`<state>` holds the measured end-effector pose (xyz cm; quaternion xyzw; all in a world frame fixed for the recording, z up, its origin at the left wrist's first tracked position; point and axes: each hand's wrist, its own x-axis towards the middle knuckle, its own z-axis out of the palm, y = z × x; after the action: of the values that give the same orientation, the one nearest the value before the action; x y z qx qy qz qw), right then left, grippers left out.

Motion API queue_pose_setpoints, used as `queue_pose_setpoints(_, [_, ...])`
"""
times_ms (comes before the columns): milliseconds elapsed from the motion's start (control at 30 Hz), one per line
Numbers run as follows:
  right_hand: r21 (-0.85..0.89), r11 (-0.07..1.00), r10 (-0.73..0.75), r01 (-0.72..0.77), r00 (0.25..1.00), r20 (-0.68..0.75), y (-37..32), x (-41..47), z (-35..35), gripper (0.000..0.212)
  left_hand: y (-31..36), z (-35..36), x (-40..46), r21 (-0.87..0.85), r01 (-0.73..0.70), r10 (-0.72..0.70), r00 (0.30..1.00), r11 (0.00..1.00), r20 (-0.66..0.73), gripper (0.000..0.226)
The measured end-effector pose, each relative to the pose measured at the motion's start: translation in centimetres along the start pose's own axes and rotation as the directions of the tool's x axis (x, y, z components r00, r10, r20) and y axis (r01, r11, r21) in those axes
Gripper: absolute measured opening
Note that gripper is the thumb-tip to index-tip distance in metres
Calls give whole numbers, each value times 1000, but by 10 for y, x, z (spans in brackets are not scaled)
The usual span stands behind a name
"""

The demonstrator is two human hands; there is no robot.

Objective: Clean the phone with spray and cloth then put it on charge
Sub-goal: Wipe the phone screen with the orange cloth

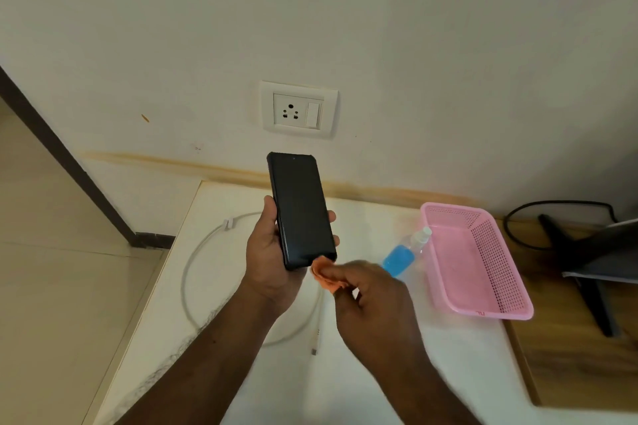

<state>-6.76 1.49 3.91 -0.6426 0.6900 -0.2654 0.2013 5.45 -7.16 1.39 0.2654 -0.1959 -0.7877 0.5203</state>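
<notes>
My left hand point(272, 252) holds a black phone point(300, 210) upright above the white table, dark screen facing me. A small orange cloth point(326, 274) is bunched in my right hand point(373, 297) and touches the phone's bottom right corner. A clear spray bottle point(405, 252) with blue liquid lies on the table just right of my hands, against the pink basket. A white charging cable point(193, 259) loops on the table under my arms, its plug end point(316, 343) lying loose near my right wrist. A white wall socket point(298, 110) sits above the phone.
A pink plastic basket point(483, 286) stands on the table's right part. Beyond it lie a wooden surface point(569, 355), a black monitor stand point(583, 272) and a black cord point(518, 214). The table's left edge point(152, 286) drops to the tiled floor.
</notes>
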Motion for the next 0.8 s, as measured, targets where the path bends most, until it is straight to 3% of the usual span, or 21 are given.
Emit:
queue_pose_setpoints(167, [382,890,238,-249,968,75,3,-13,-2,18,2,-1,-3,9,22,-21,1000,1000,-19,72])
queue_pose_setpoints(267, [583,702,398,-408,904,154,18,-6,-13,23,7,-1,-3,22,41,-41,999,999,-7,73])
queue_pose_setpoints(367, [652,455,558,-606,765,321,39,5,-18,4,9,0,-4,41,63,-64,998,997,10,74])
queue_pose_setpoints(467, [734,281,601,-618,710,368,64,3,-18,18,11,0,-5,149,68,-71,997,986,16,76])
queue_pose_setpoints(533, [758,207,599,-618,693,402,79,-5,-17,20,10,2,-4,220,89,-92,996,971,5,90])
queue_pose_setpoints(600, [771,167,587,-615,690,423,89,-7,-15,24,7,2,-2,255,97,-99,995,962,-2,101])
queue_pose_setpoints(700, [796,141,584,-589,699,413,95,-4,-13,23,3,1,0,289,95,-85,995,953,-46,91])
queue_pose_setpoints(800, [771,269,578,-577,737,350,102,-5,-10,20,-1,0,3,401,63,-3,989,914,-148,68])
